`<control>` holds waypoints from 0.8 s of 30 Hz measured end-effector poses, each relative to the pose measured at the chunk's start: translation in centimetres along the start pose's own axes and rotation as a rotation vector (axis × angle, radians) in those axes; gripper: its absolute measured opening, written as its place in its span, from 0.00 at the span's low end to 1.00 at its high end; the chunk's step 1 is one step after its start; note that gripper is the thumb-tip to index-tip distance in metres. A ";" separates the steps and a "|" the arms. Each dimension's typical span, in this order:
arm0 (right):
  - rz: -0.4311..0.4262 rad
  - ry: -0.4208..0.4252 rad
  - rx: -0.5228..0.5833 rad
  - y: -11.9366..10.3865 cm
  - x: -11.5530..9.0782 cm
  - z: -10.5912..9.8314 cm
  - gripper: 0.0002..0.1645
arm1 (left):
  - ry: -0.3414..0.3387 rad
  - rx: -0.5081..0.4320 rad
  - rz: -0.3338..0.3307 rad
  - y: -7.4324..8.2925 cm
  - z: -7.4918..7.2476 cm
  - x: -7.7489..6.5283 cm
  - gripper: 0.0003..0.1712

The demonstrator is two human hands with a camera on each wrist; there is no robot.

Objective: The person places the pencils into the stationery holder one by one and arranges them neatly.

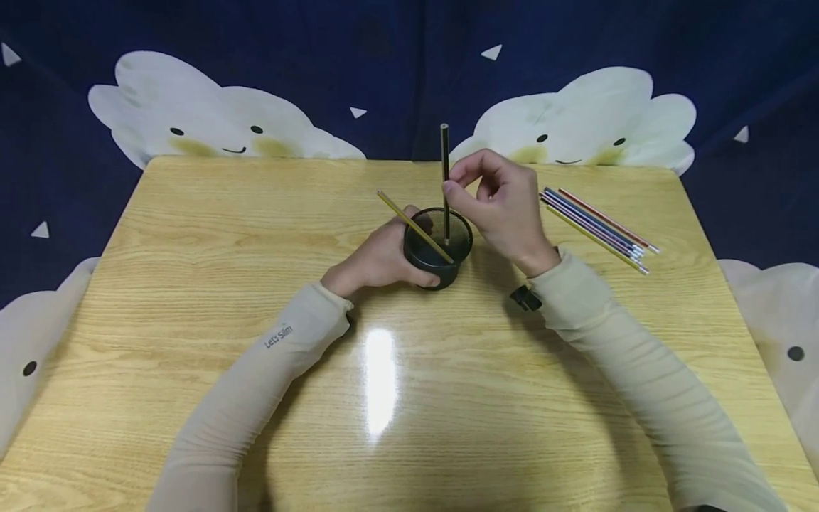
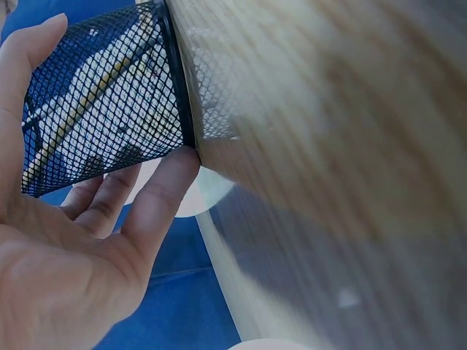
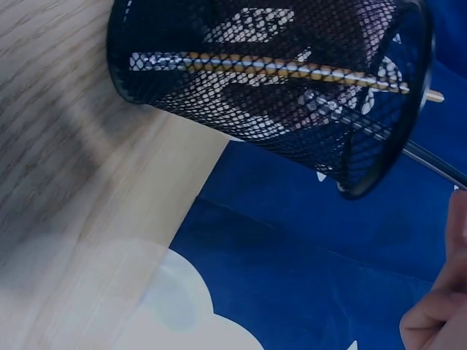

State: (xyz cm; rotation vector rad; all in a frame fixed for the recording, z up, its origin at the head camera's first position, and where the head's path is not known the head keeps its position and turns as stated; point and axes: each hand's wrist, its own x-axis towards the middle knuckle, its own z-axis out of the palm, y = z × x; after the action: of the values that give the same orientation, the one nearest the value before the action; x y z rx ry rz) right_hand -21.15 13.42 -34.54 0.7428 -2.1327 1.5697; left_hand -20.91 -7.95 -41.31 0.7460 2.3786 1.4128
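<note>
My left hand (image 1: 374, 257) grips a black mesh pencil cup (image 1: 451, 273) from its left side, thumb in front and fingers behind. In the left wrist view the cup (image 2: 124, 109) has its base at the tabletop, with a fingertip right at the base edge. A yellow pencil (image 1: 398, 211) leans inside, its upper end sticking out over the rim to the left. Between thumb and index finger, my right hand (image 1: 505, 210) pinches a black pencil (image 1: 444, 153) held nearly upright. The lower end of that pencil (image 3: 430, 160) is inside the cup.
Several pencils (image 1: 595, 227), striped, blue, red and yellow, lie side by side on the wooden table (image 1: 243, 213) to the right of my right hand. Behind the table hangs a dark blue cloth (image 1: 288, 43) with white clouds.
</note>
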 end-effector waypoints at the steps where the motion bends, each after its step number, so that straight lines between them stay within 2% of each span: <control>1: -0.001 -0.008 -0.017 0.1 0.0 0.0 0.08 | 0.000 0.002 0.001 0.0 0.0 0.0 0.50; 17: -0.031 -0.123 -0.256 1.3 0.0 0.8 0.04 | 0.003 0.016 0.004 -0.1 0.0 0.2 0.48; 24: -0.031 -0.176 -0.325 1.5 -0.1 1.2 0.04 | -0.004 0.002 -0.010 -0.1 -0.1 0.0 0.54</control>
State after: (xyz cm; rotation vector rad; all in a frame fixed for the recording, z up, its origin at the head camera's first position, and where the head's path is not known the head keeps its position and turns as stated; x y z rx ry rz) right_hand -22.00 12.61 -36.03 0.8205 -2.4101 1.1354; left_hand -20.99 -8.01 -41.32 0.7360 2.3779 1.4033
